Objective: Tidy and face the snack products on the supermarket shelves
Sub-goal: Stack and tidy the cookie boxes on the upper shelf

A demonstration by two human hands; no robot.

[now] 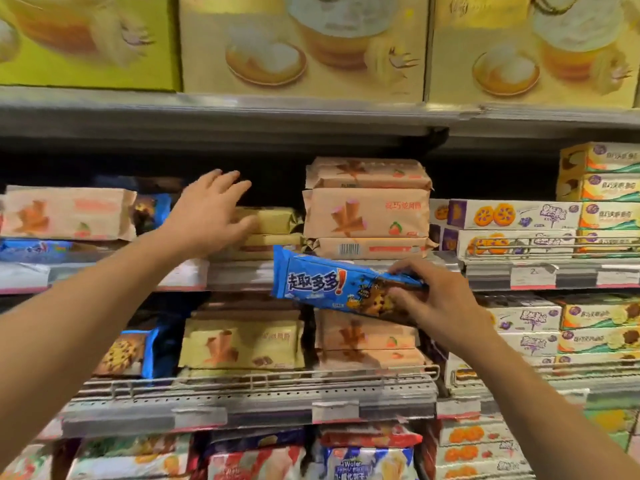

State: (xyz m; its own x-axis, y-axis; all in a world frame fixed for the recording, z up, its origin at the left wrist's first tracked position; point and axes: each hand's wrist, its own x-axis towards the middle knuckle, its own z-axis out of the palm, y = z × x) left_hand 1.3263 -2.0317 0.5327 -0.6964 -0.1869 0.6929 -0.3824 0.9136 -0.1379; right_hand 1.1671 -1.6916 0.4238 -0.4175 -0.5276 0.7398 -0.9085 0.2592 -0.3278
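My right hand (pixel 429 296) grips the right end of a long blue cookie packet (pixel 322 282), holding it tilted in front of the middle shelf's edge. My left hand (pixel 211 213) reaches into that shelf with fingers spread, resting on a short stack of yellow wafer packets (pixel 273 220). To the right of that stack stands a taller pile of pink wafer packets (pixel 367 209). More pink packets (pixel 65 213) lie at the far left, with a blue cookie packet (pixel 152 211) beside them, partly hidden by my left forearm.
White and purple biscuit boxes (pixel 512 216) fill the right side behind a wire rail. The lower shelf (pixel 242 407) holds yellow, pink and blue packets behind a wire fence. Large yellow cartons (pixel 304 43) sit on the top shelf. Dark empty space lies above the yellow stack.
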